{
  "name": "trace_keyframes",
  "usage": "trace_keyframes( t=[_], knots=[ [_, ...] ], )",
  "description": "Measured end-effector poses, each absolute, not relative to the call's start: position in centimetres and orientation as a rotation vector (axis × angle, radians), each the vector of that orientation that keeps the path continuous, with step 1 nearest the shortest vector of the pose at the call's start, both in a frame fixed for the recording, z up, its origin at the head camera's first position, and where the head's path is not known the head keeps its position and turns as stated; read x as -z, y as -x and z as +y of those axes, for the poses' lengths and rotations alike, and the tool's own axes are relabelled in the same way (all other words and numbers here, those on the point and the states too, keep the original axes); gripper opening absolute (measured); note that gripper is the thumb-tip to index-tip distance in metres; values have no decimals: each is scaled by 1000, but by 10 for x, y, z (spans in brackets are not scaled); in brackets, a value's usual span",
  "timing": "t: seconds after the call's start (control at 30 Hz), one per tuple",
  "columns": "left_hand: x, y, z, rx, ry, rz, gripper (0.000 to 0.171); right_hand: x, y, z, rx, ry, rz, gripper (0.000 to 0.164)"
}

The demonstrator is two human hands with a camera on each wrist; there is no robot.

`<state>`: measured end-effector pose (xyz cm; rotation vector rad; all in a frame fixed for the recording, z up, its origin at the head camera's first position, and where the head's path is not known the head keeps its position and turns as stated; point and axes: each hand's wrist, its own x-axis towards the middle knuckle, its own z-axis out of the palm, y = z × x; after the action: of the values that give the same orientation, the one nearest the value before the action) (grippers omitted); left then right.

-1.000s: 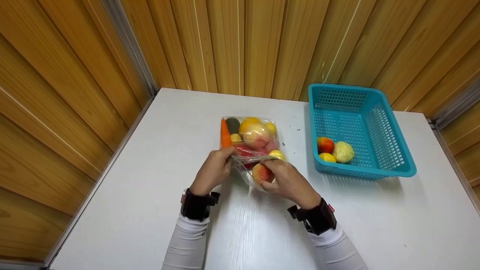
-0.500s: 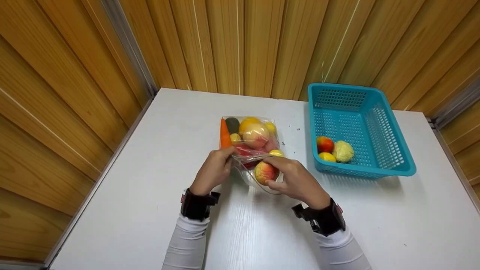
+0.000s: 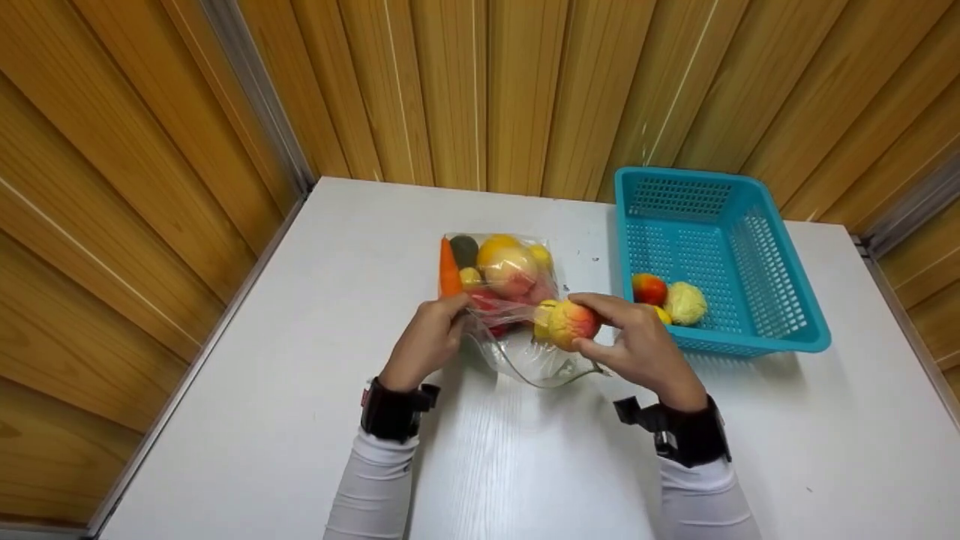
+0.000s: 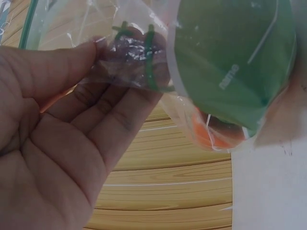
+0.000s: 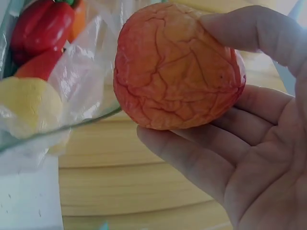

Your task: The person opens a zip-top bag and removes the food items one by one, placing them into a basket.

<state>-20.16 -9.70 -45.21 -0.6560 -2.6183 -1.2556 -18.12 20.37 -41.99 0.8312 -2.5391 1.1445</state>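
Observation:
A clear zip bag point(image 3: 536, 360) lies on the white table, its mouth toward the person. My left hand point(image 3: 427, 337) pinches the bag's edge between thumb and fingers; green print shows on the plastic point(image 4: 235, 52) in the left wrist view. In my right hand point(image 3: 637, 345) is a wrinkled red-and-yellow round fruit point(image 3: 576, 324), gripped by thumb and fingertips at the bag's right side. The right wrist view shows this fruit point(image 5: 172, 67) outside the plastic. Inside the bag are a carrot point(image 3: 448, 270), a red bell pepper point(image 5: 43, 28), a lemon point(image 5: 29, 105) and several other fruits.
A teal plastic basket point(image 3: 817, 322) stands at the right of the table. In its near left corner lie a red-orange fruit point(image 3: 649, 289), a pale crinkled cabbage-like ball point(image 3: 686, 303) and a yellow fruit. Wood-panelled walls point(image 3: 517, 97) close off the back and sides.
My right hand has drawn the wrinkled fruit out of the bag's mouth, moving right and slightly up. The bag's opening lies more exposed. My left hand stays in place on the edge.

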Motion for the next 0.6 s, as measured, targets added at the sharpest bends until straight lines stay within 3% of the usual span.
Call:
trace_keyframes(
  t=[0.6],
  knots=[
    [451, 201, -97, 1257, 625, -2632, 25, 415, 188, 286, -1189, -154, -2542, 49]
  ],
)
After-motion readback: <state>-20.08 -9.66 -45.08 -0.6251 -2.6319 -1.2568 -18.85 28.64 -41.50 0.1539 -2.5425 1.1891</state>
